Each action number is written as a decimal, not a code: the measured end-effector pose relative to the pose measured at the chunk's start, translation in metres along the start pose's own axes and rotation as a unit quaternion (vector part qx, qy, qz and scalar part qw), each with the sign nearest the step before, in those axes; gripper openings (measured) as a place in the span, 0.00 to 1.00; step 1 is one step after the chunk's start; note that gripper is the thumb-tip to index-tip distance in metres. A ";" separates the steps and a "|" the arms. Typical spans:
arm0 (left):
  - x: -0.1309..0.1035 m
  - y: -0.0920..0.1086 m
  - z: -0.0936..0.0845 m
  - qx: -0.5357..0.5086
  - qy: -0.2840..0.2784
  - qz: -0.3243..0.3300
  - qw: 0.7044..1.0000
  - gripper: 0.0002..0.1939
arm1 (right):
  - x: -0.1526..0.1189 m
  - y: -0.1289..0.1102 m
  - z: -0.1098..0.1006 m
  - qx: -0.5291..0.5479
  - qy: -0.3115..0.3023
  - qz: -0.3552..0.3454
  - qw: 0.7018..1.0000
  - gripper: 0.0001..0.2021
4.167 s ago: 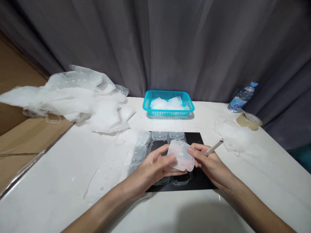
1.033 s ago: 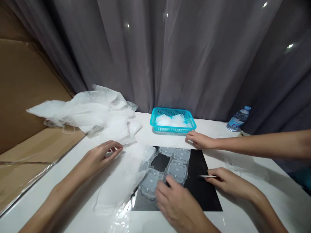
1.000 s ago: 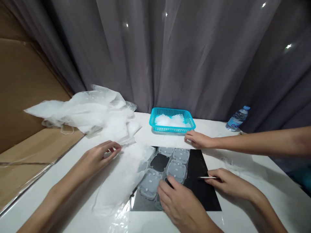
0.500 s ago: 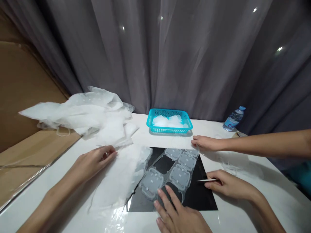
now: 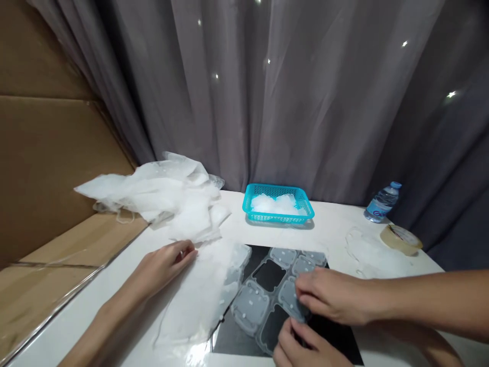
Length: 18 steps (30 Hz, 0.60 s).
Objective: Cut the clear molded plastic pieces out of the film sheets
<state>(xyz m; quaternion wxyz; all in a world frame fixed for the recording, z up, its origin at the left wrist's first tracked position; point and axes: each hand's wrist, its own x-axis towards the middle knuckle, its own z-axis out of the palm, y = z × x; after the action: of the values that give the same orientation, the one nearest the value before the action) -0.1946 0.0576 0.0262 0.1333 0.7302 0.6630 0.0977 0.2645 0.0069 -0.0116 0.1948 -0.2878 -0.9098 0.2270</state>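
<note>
My left hand [image 5: 171, 260] is curled, thumb and index tips nearly meeting at the upper corner of a thin white sheet [image 5: 191, 300] on the table. The translucent grey moulded plastic sheet [image 5: 250, 306], with rounded-square panels and cut-out openings, lies over a black mat [image 5: 260, 250]. Only the wrist and forearm of my right hand [image 5: 428, 351] show; its fingers, and anything in them, are hidden behind a co-worker's arm. A co-worker's right hand [image 5: 332, 295] and left hand [image 5: 305, 346] pinch the plastic sheet's right part.
A blue basket [image 5: 278, 218] holding white pieces stands at the back. White film [image 5: 164, 191] is heaped at the left, near cardboard [image 5: 64, 153]. Back right are a water bottle [image 5: 382, 204], a tape roll [image 5: 401, 239] and loose clear film [image 5: 382, 257]. A grey curtain [image 5: 305, 102] hangs behind.
The co-worker's right hand has moved from the sheet's far corner to its middle right, covering my right hand, which held a thin pointed tool. The co-worker's left hand has gone from flat to pinching.
</note>
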 end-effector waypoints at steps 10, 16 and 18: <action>0.000 -0.001 0.006 -0.025 0.015 0.026 0.999 0.22 | -0.079 0.011 -0.003 0.096 -0.014 0.373 0.923 0.22; -0.001 0.004 0.003 -0.030 0.012 0.021 0.999 0.23 | -0.066 0.003 -0.005 0.077 -0.026 0.390 0.917 0.21; -0.002 0.005 0.003 -0.030 0.012 0.022 0.999 0.23 | -0.069 0.005 -0.002 0.064 -0.026 0.393 0.917 0.21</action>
<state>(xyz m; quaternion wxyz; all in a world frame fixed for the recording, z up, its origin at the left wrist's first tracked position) -0.1888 0.0551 0.0250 0.1456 0.7388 0.6452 0.1291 0.3197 -0.0312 -0.0281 0.0845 -0.6030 -0.7118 0.3501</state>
